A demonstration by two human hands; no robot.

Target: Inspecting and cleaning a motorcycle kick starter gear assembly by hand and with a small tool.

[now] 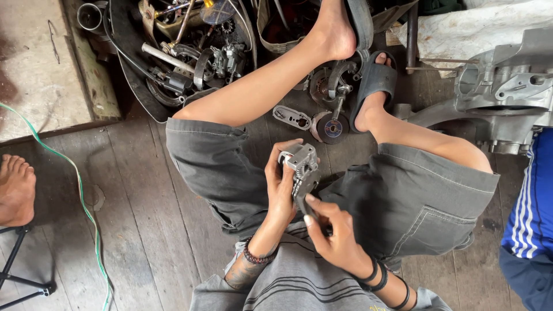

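I sit on a wooden floor with my legs spread, in grey shorts. My left hand point(280, 184) grips a small grey metal engine part point(300, 163) with a spring, held between my knees. My right hand point(334, 233) holds the lower end of a dark tool point(304, 198) that reaches up to the part. Both wrists carry dark bracelets. My right foot wears a grey sandal point(375, 78); my left foot point(333, 29) is bare.
A heap of metal parts, tubes and cables point(184, 46) lies ahead on the left. Small round parts point(331, 126) sit between my feet. A large silver engine casing point(507, 86) stands at right beside a person's blue sleeve point(533, 219). Another person's bare foot point(16, 187) and a green cord point(80, 196) are at left.
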